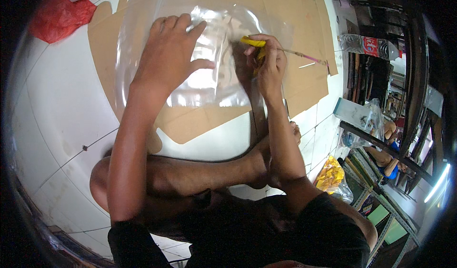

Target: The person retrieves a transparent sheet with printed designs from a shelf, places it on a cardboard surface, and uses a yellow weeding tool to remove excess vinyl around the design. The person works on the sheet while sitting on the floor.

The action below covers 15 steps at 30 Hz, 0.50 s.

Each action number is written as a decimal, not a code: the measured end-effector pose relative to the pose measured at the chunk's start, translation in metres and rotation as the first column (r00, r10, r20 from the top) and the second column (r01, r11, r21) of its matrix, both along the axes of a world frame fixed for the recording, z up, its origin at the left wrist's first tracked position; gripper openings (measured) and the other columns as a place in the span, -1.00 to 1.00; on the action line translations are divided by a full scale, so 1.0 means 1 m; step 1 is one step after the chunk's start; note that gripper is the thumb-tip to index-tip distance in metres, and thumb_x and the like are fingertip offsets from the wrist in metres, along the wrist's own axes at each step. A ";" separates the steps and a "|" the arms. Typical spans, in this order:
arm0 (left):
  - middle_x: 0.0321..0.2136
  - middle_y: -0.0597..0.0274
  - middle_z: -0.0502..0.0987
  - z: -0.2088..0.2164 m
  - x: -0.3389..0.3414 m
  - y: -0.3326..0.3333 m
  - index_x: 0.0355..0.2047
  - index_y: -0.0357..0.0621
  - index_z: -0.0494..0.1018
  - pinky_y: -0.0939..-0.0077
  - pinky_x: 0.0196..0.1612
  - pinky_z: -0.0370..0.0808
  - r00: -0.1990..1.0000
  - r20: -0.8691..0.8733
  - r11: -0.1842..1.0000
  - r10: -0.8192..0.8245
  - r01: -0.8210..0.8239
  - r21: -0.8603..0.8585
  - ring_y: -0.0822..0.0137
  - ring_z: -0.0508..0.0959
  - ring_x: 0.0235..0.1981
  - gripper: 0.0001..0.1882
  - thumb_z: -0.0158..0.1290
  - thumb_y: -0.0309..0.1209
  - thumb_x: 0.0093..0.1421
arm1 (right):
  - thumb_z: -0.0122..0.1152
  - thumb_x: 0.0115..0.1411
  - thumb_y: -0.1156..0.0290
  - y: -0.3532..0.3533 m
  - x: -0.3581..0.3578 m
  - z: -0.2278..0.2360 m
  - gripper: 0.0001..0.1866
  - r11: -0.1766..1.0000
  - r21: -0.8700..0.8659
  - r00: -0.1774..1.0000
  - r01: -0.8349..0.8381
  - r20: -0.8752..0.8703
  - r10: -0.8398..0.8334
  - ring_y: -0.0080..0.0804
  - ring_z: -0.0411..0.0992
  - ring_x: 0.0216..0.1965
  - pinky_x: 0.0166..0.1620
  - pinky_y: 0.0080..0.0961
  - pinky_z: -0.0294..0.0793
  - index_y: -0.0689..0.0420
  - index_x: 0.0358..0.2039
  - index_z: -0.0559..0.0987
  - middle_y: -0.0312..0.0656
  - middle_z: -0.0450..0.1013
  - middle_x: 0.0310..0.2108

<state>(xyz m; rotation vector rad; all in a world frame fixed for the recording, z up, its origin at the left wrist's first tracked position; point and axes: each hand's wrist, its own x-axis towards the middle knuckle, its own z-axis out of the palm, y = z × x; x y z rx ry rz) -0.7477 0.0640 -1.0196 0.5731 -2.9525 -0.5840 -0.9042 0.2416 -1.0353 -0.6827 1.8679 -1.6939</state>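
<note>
A clear plastic sheet (183, 97), shiny with reflections, lies over brown cardboard on the floor. My left hand (169, 47) rests on or just over this plastic, palm down, with thumb and fingers spread and nothing in it. Over the sheet's right part, my right hand (270, 61) is closed around a bright yellow thing (253, 42), whose exact kind I cannot make out. A thin rod (304, 56), pinkish toward its far end, sticks out to the right from the same hand. Whether rod and yellow piece are joined is hidden by the fingers.
The cardboard (185, 127) covers white floor tiles (62, 120). A red plastic bag (64, 16) lies far left. At right stand a clear bottle (366, 47), a yellow packet (331, 175) and a metal rack (381, 220). Another person (391, 168) sits beyond the rack. My bent leg (209, 173) borders the cardboard.
</note>
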 end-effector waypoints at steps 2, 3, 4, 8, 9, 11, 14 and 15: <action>0.30 -0.02 0.35 0.004 -0.004 -0.002 0.35 0.01 0.36 0.05 0.41 0.18 0.997 -0.068 1.000 0.023 -0.022 0.022 -0.01 0.30 0.34 -0.11 0.35 0.02 0.03 | -0.25 0.59 0.11 -0.008 -0.007 -0.002 -0.50 0.997 0.037 0.997 -0.061 -0.035 0.063 -0.62 0.39 -0.49 -0.41 -0.68 0.36 0.23 -0.09 0.59 -0.23 0.53 -0.42; 0.34 -0.02 0.32 0.003 -0.005 -0.002 0.36 0.03 0.35 0.04 0.43 0.16 0.994 -0.103 0.999 0.036 -0.033 0.035 -0.01 0.27 0.38 -0.09 0.35 0.04 0.02 | -0.26 0.59 0.11 -0.011 -0.011 -0.004 -0.50 0.994 0.045 0.991 -0.097 -0.086 0.101 -0.62 0.39 -0.49 -0.41 -0.68 0.36 0.23 -0.09 0.59 -0.24 0.53 -0.42; 0.37 -0.01 0.28 -0.006 -0.005 -0.003 0.37 0.05 0.34 0.01 0.45 0.12 0.991 -0.131 1.000 0.007 -0.005 0.016 0.00 0.23 0.41 -0.07 0.34 0.08 0.01 | -0.26 0.59 0.12 -0.013 -0.016 -0.007 -0.50 0.989 0.059 0.980 -0.137 -0.135 0.144 -0.63 0.39 -0.48 -0.41 -0.69 0.36 0.23 -0.09 0.59 -0.24 0.53 -0.42; 0.45 0.02 0.14 -0.044 0.002 -0.006 0.42 0.13 0.25 -0.16 0.46 0.03 0.982 -0.187 0.998 0.013 -0.024 -0.058 0.01 0.09 0.49 0.03 0.30 0.23 0.00 | -0.25 0.59 0.14 -0.021 -0.003 -0.005 -0.51 0.990 0.073 0.988 -0.123 -0.085 0.129 -0.65 0.40 -0.48 -0.41 -0.70 0.36 0.25 -0.09 0.59 -0.24 0.54 -0.41; 0.46 0.03 0.12 -0.048 0.003 -0.007 0.44 0.15 0.22 -0.21 0.46 0.01 0.980 -0.197 0.996 0.040 -0.055 -0.072 0.01 0.06 0.50 0.06 0.29 0.27 0.00 | -0.25 0.59 0.14 -0.020 0.001 -0.003 -0.51 0.993 0.070 0.991 -0.098 -0.084 0.104 -0.65 0.40 -0.48 -0.41 -0.70 0.36 0.25 -0.09 0.59 -0.24 0.54 -0.41; 0.47 0.04 0.09 -0.051 0.001 -0.005 0.48 0.22 0.13 -0.26 0.45 -0.01 0.974 -0.182 0.979 0.137 -0.161 -0.125 0.00 0.04 0.50 0.07 0.26 0.29 0.03 | -0.20 0.58 0.17 -0.016 0.018 -0.001 -0.55 0.997 -0.031 0.996 -0.065 -0.066 0.063 -0.61 0.41 -0.45 -0.35 -0.65 0.41 0.27 -0.10 0.58 -0.22 0.53 -0.40; 0.48 0.03 0.06 -0.026 0.001 0.001 0.51 0.24 0.04 -0.31 0.44 -0.05 0.977 -0.010 0.973 0.214 -0.214 -0.091 -0.01 0.01 0.51 0.12 0.28 0.26 0.03 | -0.17 0.57 0.18 -0.010 0.019 -0.010 -0.57 0.997 -0.027 0.997 -0.070 -0.016 0.069 -0.60 0.40 -0.49 -0.39 -0.65 0.41 0.28 -0.11 0.57 -0.22 0.53 -0.41; 0.48 0.03 0.06 -0.018 0.001 0.004 0.52 0.24 0.02 -0.32 0.44 -0.06 0.974 0.069 0.975 0.217 -0.214 -0.058 -0.02 0.00 0.51 0.14 0.29 0.25 0.02 | -0.17 0.57 0.18 -0.007 0.015 -0.015 -0.57 0.997 0.002 0.997 -0.077 -0.002 0.077 -0.61 0.39 -0.51 -0.42 -0.67 0.39 0.28 -0.11 0.56 -0.22 0.53 -0.41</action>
